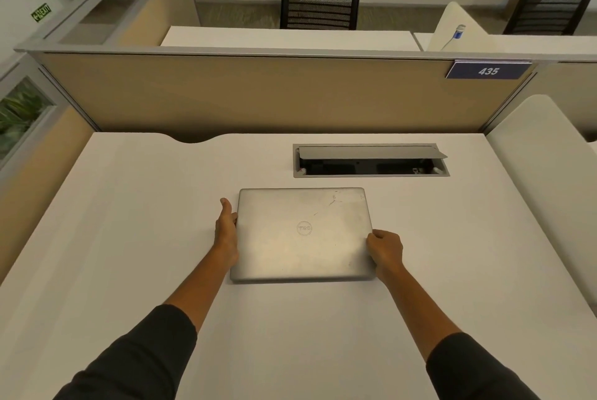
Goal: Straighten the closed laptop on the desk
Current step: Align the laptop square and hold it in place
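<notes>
A closed silver laptop (pixel 303 235) lies flat in the middle of the white desk (pixel 129 238), its edges close to parallel with the desk's back edge. My left hand (pixel 226 231) rests against the laptop's left edge, thumb raised and fingers along the side. On the right edge near the front corner, my right hand (pixel 386 251) curls its fingers around the rim. Both forearms reach in from the bottom of the view in dark sleeves.
An open cable box (pixel 371 160) with a raised grey flap is set into the desk just behind the laptop. A tan partition (pixel 258 92) with a blue number plate (pixel 487 70) closes the back. A white side panel (pixel 542 173) borders the right.
</notes>
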{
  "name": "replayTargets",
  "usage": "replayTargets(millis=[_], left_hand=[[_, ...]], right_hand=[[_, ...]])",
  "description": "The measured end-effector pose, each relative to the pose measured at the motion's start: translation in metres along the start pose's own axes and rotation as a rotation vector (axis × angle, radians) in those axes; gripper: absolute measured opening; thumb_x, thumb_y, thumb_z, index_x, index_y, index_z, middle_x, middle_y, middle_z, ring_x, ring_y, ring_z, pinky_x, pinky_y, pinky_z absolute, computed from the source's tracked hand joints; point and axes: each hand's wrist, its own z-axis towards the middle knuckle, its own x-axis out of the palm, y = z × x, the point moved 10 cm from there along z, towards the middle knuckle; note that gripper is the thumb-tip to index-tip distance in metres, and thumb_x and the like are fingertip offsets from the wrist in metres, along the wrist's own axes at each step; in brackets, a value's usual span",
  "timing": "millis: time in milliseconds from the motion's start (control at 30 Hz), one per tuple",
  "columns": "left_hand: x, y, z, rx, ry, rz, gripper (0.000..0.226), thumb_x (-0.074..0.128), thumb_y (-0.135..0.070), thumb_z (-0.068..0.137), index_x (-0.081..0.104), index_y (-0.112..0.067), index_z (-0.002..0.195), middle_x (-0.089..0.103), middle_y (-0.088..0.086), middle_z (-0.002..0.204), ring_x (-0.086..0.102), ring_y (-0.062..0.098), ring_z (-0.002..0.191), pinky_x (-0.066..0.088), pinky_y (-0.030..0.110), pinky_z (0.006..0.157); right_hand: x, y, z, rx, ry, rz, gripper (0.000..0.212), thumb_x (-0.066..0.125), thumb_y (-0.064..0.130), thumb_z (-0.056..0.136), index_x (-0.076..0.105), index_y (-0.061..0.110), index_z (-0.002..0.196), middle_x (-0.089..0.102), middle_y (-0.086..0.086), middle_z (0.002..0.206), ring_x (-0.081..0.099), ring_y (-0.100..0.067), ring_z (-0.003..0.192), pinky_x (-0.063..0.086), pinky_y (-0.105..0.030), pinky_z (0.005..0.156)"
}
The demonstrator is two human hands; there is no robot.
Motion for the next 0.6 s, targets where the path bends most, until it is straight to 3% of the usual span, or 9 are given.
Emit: replayTargets(millis=[100, 267, 333, 400, 467, 600], left_hand=[[-0.003, 0.003, 0.003, -0.024, -0.005, 0.021, 0.114, 0.037, -0.099, 0.073, 0.072, -0.012, 0.136, 0.077, 0.013, 0.132, 0.072, 0.036, 0.122, 0.052, 0.056, 0.119], [0.0, 0.002, 0.0, -0.009, 0.004, 0.042, 0.096, 0.033, -0.088, 0.096, 0.066, -0.012, 0.143, 0.074, 0.012, 0.133, 0.069, 0.035, 0.124, 0.05, 0.055, 0.12], [-0.002, 0.004, 0.003, -0.008, 0.021, 0.031, 0.109, 0.037, -0.098, 0.083, 0.065, -0.014, 0.146, 0.072, 0.01, 0.137, 0.068, 0.034, 0.128, 0.049, 0.056, 0.121], [-0.013, 0.018, 0.029, -0.025, 0.001, 0.047, 0.14, 0.043, -0.115, 0.051, 0.065, -0.016, 0.148, 0.072, 0.01, 0.143, 0.068, 0.036, 0.131, 0.048, 0.059, 0.121], [-0.025, 0.039, 0.075, -0.027, -0.002, 0.063, 0.152, 0.045, -0.12, 0.032, 0.07, -0.019, 0.142, 0.072, 0.011, 0.144, 0.067, 0.04, 0.132, 0.048, 0.06, 0.121], [-0.038, 0.056, 0.112, -0.053, -0.03, 0.074, 0.148, 0.045, -0.12, 0.033, 0.071, -0.023, 0.142, 0.07, 0.007, 0.148, 0.065, 0.037, 0.137, 0.044, 0.062, 0.123]], right_hand=[[0.001, -0.002, 0.001, 0.005, 0.003, -0.001, 0.013, 0.044, 0.005, 0.08, 0.045, 0.013, 0.071, 0.034, -0.01, 0.076, 0.026, -0.024, 0.075, 0.019, -0.036, 0.066], [0.001, -0.002, 0.001, -0.004, 0.009, 0.011, 0.014, 0.045, 0.005, 0.081, 0.046, 0.014, 0.07, 0.036, -0.01, 0.074, 0.027, -0.024, 0.073, 0.021, -0.035, 0.066], [0.001, -0.003, 0.0, 0.003, 0.009, 0.017, 0.015, 0.046, 0.006, 0.081, 0.05, 0.013, 0.069, 0.04, -0.009, 0.072, 0.03, -0.023, 0.071, 0.024, -0.035, 0.065], [0.0, -0.003, 0.0, 0.011, 0.007, 0.022, 0.016, 0.047, 0.007, 0.081, 0.052, 0.013, 0.067, 0.042, -0.009, 0.071, 0.031, -0.024, 0.07, 0.026, -0.035, 0.065], [0.0, -0.002, -0.002, 0.012, 0.008, 0.026, 0.013, 0.045, 0.005, 0.079, 0.045, 0.012, 0.068, 0.035, -0.01, 0.072, 0.027, -0.024, 0.072, 0.021, -0.035, 0.064], [-0.001, -0.002, -0.004, 0.009, 0.005, 0.023, 0.01, 0.045, 0.006, 0.077, 0.04, 0.012, 0.069, 0.032, -0.009, 0.074, 0.025, -0.023, 0.074, 0.019, -0.039, 0.066]])
